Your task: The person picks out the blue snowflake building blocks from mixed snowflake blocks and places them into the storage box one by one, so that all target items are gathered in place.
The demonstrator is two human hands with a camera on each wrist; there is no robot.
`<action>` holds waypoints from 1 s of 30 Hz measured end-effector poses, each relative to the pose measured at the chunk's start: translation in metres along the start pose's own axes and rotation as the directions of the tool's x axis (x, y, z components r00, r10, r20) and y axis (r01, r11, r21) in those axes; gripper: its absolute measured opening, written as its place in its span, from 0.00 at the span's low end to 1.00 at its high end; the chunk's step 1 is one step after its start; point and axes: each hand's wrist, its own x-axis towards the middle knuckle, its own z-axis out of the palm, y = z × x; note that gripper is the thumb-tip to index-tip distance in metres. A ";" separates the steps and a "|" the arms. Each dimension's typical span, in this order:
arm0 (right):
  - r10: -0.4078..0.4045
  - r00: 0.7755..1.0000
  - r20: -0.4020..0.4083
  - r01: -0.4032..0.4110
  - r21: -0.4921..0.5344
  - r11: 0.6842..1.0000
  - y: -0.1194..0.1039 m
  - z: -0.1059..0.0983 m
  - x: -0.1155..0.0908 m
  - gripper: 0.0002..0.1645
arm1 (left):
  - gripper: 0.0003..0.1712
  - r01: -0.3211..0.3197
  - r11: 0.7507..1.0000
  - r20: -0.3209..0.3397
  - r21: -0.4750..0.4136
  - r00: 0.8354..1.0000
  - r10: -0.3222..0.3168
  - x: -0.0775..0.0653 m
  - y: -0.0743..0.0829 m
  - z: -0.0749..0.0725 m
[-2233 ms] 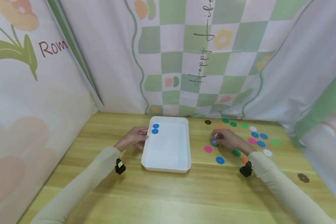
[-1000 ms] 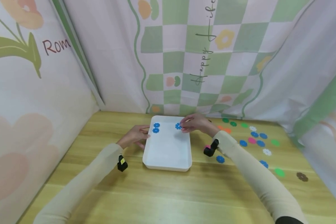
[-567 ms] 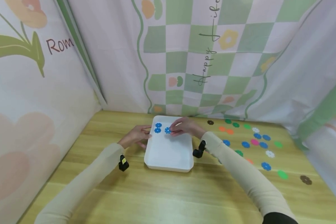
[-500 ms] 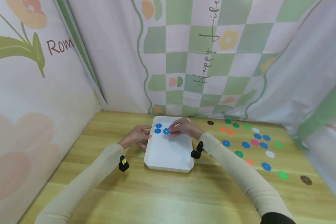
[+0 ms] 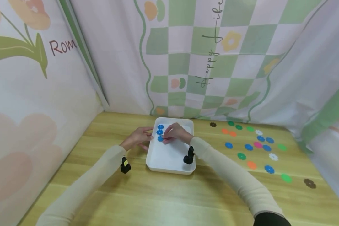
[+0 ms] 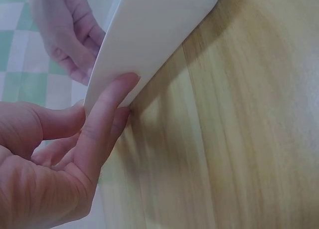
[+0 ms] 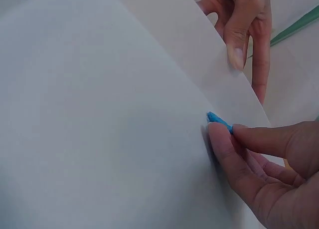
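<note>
A shallow white tray [image 5: 169,158] lies on the wooden table. My left hand [image 5: 137,138] holds its left side; in the left wrist view the thumb is at the rim and the fingers lie along the outer wall [image 6: 154,29]. Inside the tray, my right hand [image 5: 175,133] pinches a blue flower-shaped disc [image 5: 160,138] between thumb and fingertips. The right wrist view shows this disc [image 7: 219,121] tilted, edge-on, close to the tray's side wall. Two matching blue discs, one at the back [image 5: 160,126] and one nearer [image 5: 159,132], lie in line beyond the held one.
Several flower-shaped discs are scattered on the table's right, among them blue [image 5: 248,147], orange [image 5: 252,165], white [image 5: 273,157], pink [image 5: 258,144], dark green [image 5: 241,156] and brown [image 5: 310,183]. A patterned curtain [image 5: 197,62] hangs behind the table.
My right hand has carried the blue disc from the right of the table into the tray, then left and nearer me, below the two blue discs. My left hand stays at the tray's side.
</note>
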 end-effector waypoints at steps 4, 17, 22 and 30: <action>0.000 1.000 -0.025 -0.001 -0.037 0.999 -0.003 0.004 0.004 0.13 | 0.35 -0.001 1.000 -0.005 0.011 1.000 0.001 -0.001 0.002 0.001; -0.036 0.999 0.020 0.037 -0.060 0.998 -0.008 0.009 0.005 0.08 | 0.35 0.004 1.000 -0.008 0.012 1.000 -0.004 -0.001 0.001 0.001; -0.020 0.999 0.032 0.026 -0.177 0.984 -0.013 0.002 0.003 0.08 | 0.35 0.016 1.000 -0.016 0.010 1.000 -0.016 -0.001 0.002 0.001; -0.051 0.997 0.062 0.066 -0.273 0.960 -0.012 -0.012 -0.002 0.13 | 0.35 0.024 1.000 -0.005 0.004 1.000 -0.024 0.000 0.001 0.000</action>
